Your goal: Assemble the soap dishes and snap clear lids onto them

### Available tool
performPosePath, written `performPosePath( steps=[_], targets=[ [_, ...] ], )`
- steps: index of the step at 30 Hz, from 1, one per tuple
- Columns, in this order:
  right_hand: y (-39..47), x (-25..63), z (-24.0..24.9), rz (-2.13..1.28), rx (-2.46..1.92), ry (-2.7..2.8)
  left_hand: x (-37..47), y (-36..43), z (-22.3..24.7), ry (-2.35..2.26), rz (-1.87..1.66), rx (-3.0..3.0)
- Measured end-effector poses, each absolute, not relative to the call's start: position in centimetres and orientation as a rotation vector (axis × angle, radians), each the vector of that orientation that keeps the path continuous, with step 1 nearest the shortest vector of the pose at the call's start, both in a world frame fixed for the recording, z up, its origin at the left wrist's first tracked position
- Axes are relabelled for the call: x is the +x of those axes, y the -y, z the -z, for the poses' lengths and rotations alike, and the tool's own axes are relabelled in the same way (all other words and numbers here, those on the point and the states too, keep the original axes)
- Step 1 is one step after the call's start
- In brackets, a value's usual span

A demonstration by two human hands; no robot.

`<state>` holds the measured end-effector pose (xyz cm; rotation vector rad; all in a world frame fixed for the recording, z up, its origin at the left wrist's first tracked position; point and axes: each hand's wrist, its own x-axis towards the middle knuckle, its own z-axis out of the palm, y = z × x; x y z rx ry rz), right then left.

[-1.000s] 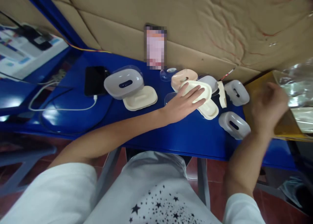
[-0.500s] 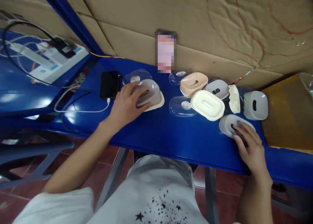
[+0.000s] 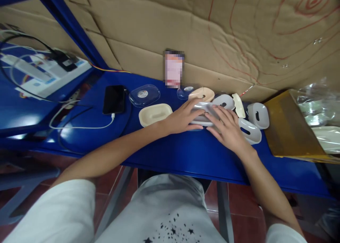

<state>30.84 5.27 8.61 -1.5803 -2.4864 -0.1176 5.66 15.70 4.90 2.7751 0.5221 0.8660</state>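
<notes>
My left hand (image 3: 183, 118) is closed on a translucent grey cover (image 3: 203, 112) at the middle of the blue table. My right hand (image 3: 225, 126) rests against the cover's right side, fingers spread; what lies under it is partly hidden. To the left sits a cream tray (image 3: 155, 114) with nothing on it. A clear lid with a round sticker (image 3: 145, 95) lies behind that tray. Behind my hands are a peach piece (image 3: 202, 94) and a grey slotted piece (image 3: 224, 101). On the right stand a cream piece (image 3: 238, 106) and two more grey slotted pieces (image 3: 250, 131).
A black phone (image 3: 114, 99) on a white cable lies left on the table. Farther left is a white power strip (image 3: 50, 78). A blurred-out card (image 3: 174, 69) leans on the cardboard wall. An opened box (image 3: 289, 126) with plastic-wrapped items stands right.
My left hand has carried the grey cover rightward off the cream tray. My right hand has left the grey slotted piece and come to the cover. The view has shifted slightly.
</notes>
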Motion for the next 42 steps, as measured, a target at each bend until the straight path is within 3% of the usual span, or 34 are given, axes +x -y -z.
performPosePath(
  steps=[12, 18, 22, 26, 32, 42],
  targets=[
    [-6.2, 33.5, -6.7, 0.338, -1.861, 2.045, -5.1, -15.7, -4.7, -1.165, -0.406, 2.855],
    [-4.2, 27.5, -5.0, 0.245, -1.508, 2.569, -3.6, -14.0, -4.6, -0.765, -0.385, 2.865],
    [-4.6, 26.5, -4.5, 0.313, -1.336, 2.615, -3.5, -13.4, -5.2, -0.611, -0.391, 2.784],
    [-5.2, 27.5, -5.0, 0.272, -1.375, 2.652, -4.5, -13.6, -5.8, -0.767, -0.354, 2.701],
    [-5.0, 28.3, -5.0, 0.191, -1.399, 2.683, -6.4, -14.4, -5.4, -0.903, -0.018, 2.586],
    [-5.5, 32.5, -5.8, 0.088, -1.579, 2.54, -5.2, -11.7, -6.6, -0.598, 0.048, 2.567]
  ],
)
